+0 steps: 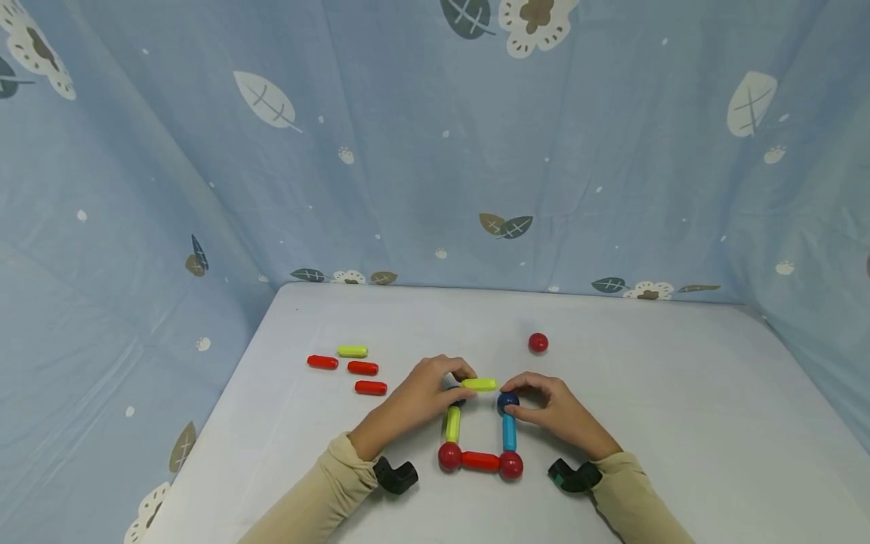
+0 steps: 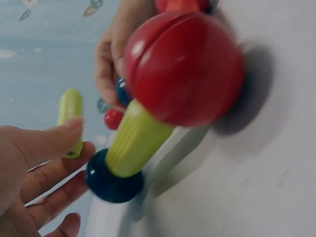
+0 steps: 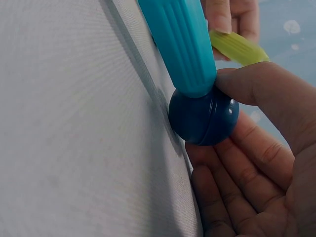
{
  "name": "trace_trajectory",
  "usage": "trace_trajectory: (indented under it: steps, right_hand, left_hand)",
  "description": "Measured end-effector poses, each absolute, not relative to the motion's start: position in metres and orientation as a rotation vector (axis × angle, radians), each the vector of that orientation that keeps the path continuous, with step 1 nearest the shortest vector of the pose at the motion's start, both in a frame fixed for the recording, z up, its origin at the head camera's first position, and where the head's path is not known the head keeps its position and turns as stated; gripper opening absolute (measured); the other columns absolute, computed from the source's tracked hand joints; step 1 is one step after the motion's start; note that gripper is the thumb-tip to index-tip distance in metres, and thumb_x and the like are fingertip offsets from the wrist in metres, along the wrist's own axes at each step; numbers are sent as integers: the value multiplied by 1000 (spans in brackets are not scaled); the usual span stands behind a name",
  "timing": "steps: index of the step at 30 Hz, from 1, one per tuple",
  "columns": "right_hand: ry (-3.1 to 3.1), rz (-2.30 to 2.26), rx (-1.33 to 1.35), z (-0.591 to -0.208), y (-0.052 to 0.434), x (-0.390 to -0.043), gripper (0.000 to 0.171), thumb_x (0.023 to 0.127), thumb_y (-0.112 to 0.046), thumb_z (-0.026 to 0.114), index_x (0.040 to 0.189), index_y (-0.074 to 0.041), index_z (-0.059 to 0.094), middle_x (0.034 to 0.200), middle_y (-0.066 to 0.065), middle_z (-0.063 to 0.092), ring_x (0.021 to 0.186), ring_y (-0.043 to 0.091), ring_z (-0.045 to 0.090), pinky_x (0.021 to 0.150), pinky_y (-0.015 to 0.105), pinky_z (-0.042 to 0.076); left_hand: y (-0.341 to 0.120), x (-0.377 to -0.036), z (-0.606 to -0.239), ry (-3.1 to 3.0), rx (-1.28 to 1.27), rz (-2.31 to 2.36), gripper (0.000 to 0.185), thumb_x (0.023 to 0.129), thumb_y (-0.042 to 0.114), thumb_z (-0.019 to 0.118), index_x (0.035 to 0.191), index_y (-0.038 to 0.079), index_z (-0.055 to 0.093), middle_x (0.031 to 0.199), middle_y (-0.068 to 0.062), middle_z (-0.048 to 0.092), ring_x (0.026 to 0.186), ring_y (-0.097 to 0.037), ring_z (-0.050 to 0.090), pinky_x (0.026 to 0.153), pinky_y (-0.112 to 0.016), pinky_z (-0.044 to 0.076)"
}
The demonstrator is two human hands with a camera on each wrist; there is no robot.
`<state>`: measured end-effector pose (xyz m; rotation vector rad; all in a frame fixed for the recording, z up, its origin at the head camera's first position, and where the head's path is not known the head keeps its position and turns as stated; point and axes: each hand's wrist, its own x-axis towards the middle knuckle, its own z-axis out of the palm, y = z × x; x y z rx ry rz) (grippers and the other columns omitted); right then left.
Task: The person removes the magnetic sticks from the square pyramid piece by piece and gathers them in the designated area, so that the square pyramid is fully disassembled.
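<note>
White table (image 1: 680, 423), leaf-print backdrop. Square frame: three sides joined. Left hand (image 1: 424, 393) pinches top yellow-green rod (image 1: 479, 384); right hand (image 1: 550, 408) grips dark-blue ball (image 1: 507, 400). Fourth side unseated.

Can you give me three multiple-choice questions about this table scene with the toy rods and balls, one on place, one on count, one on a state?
1. Where is the loose red ball?
A. beyond the square
B. inside the square
C. beside the spare rods

2. How many spare rods lie at the left?
A. two
B. four
C. six

3. What does the left hand do with the yellow-green plastic rod?
A. pinches it
B. ignores it
C. presses it flat

Answers: 1 A, it lies farther back on the white table; 2 B, three red, one yellow-green; 3 A, fingertips grip its end.
</note>
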<state>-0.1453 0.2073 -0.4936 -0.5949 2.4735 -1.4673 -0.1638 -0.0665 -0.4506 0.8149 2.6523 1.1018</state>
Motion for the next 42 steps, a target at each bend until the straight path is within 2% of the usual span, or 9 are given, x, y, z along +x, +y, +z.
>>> trace_trajectory:
  steps: [5,11,22,26,33,42]
  right_hand:
    - [2467,-1447,-575,-495,208,-145,30,93,-27,78,120,-17,72,119,0,73,112,13,66,101,22,51]
    - [2476,-1441,-571,-495,208,-145,30,92,-28,79,120,-18,72,120,-1,73,112,11,66,101,23,52]
    - [2497,-1417,-552,-496,208,-144,29,92,-29,80,119,-24,72,119,-7,72,114,7,65,103,24,51]
    - [2501,-1422,-553,-494,207,-145,29,91,-28,80,119,-24,72,119,-8,72,113,7,65,103,24,52]
    - [2507,-1418,-565,-494,208,-146,30,91,-28,80,120,-24,72,119,-8,72,114,6,65,103,23,51]
    - [2506,-1423,-565,-494,208,-145,30,91,-28,80,119,-24,72,119,-9,72,113,6,65,103,24,52]
  left_hand:
    - [-76,-167,-445,2677,799,1140,20,87,20,84,106,21,78,102,6,75,101,-16,65,96,-41,52]
    - [-98,-177,-442,2745,745,1146,21,84,17,86,103,21,79,100,6,75,101,-19,65,96,-44,52]
    - [-143,-193,-447,2851,460,1032,20,82,16,88,98,22,80,103,6,75,106,-21,60,95,-45,49]
    - [-147,-195,-447,2863,441,986,21,81,14,88,100,19,81,99,4,73,105,-22,58,92,-43,49]
    - [-150,-196,-449,2863,383,900,21,82,16,88,101,18,81,102,4,72,107,-22,56,95,-46,45]
    - [-153,-196,-452,2903,378,807,20,81,16,89,100,17,81,101,3,73,103,-21,57,90,-44,44]
